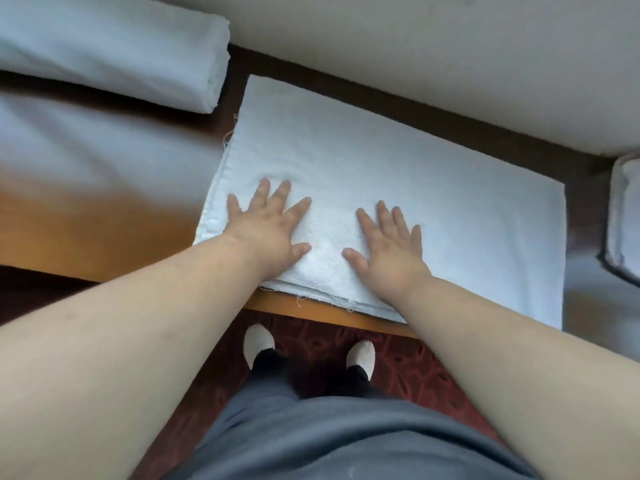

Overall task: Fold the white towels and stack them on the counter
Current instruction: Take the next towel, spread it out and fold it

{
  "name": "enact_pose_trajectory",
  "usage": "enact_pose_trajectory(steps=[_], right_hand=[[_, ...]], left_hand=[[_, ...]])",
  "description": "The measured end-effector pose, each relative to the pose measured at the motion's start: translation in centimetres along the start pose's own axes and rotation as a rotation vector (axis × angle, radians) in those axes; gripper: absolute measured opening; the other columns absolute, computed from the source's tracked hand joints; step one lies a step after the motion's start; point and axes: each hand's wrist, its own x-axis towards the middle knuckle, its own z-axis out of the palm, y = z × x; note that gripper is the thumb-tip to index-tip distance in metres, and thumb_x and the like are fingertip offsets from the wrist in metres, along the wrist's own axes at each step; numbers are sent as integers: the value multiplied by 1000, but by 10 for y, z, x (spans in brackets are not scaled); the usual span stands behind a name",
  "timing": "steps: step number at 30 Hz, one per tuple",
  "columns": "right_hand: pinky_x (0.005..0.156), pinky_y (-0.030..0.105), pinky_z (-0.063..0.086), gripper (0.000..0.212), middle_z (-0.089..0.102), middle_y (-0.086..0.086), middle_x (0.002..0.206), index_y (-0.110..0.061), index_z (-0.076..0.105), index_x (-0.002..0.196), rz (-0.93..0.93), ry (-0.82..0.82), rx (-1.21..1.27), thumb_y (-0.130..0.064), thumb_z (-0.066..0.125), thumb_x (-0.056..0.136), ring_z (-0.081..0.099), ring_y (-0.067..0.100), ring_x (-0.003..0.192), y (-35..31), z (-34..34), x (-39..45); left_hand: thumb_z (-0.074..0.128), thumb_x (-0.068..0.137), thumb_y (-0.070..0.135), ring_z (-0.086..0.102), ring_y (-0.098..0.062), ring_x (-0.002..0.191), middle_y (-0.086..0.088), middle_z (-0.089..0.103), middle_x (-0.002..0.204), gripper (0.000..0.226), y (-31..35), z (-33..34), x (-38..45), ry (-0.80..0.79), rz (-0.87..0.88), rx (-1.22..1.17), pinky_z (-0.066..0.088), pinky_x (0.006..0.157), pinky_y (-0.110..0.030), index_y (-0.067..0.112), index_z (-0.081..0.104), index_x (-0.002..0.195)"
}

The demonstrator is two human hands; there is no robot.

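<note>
At nine o'clock, a loose spread of white cloth (86, 150), blurred, lying over the orange-brown wooden counter (79, 233). At ten o'clock, a thick folded white terry towel (114, 50), set apart from the rest by a dark strip of counter. At the centre, a flat white terry towel folded into a rectangle (398, 174), layered edges showing along the near side (loose threads at the hem), its near edge just at the counter's front lip. Left hand (273, 225) flat on the towel near its seven o'clock corner, fingers straight and spread, palm pressing down, gripping nothing. Right hand (391, 242) just beside it toward five o'clock, likewise flat, fingers fanned, pressing the same towel; thumbs pointing toward each other, not touching. At twelve to two o'clock, a pale wall surface (450, 46). At three o'clock, part of another white folded item (623, 216), cropped by the frame. At six o'clock, two white slippers (259, 341) on a dark red patterned carpet (415, 362).
</note>
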Motion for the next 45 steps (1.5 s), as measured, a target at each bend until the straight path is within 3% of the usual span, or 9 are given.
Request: enact_pose_trajectory(steps=[9,16,21,25,28,34,37,40,45], right_hand=[[117,59,-9,91,-21,-4,164,-40,-10,154,359,-21,180,-84,17,79,-23,21,149,74,3,-32],[120,54,-2,84,-13,1,166,-30,2,158,705,17,414,-70,35,91,-15,22,151,153,4,-75],[121,51,-1,72,-3,3,167,-30,19,156,728,187,502,-59,40,95,-8,22,152,171,25,-120],[119,48,-10,77,-15,3,165,-33,-2,157,598,153,371,-68,27,94,-18,23,150,179,59,-151],[118,48,-13,80,-20,0,164,-35,-9,155,517,143,328,-73,17,90,-23,21,149,204,62,-149],[121,45,-6,76,-10,0,166,-36,5,157,446,83,350,-65,36,94,-12,20,152,283,28,-123],[114,27,23,47,39,-1,155,-30,48,144,529,409,846,-44,45,99,33,17,143,311,6,-123],[107,31,38,42,52,3,140,-22,53,139,716,543,948,-30,48,98,50,21,127,332,3,-135],[83,28,44,39,62,-7,111,-27,59,127,836,374,1053,-44,56,92,59,15,99,342,13,-141]], left_hand=[[53,78,74,-5,-39,147,-4,-6,161,90,6,-25,7,-122,-53,33,35,107,-58,43,2,146],[51,75,75,52,-31,104,-8,34,132,84,30,-49,19,-193,-101,344,48,73,-39,28,24,138],[44,88,46,56,-16,78,6,55,89,30,116,-77,29,-165,61,568,40,62,-29,23,54,105],[40,95,39,51,-25,111,0,50,125,38,217,-63,26,-22,440,381,47,81,-39,26,42,131],[43,96,45,24,-26,142,-3,21,157,59,279,-44,29,-45,610,333,37,106,-45,34,21,149],[44,90,58,-9,-26,148,0,-12,161,76,342,-24,67,-153,505,358,22,113,-58,41,1,151],[44,86,59,20,-28,137,-6,23,148,61,362,-33,86,-72,451,295,38,97,-47,36,32,142],[37,92,50,40,-27,109,-4,43,114,42,383,-45,110,113,471,241,41,80,-41,29,53,124],[60,79,64,16,-33,144,-3,16,158,87,408,-53,156,24,445,256,28,111,-54,38,17,150]])
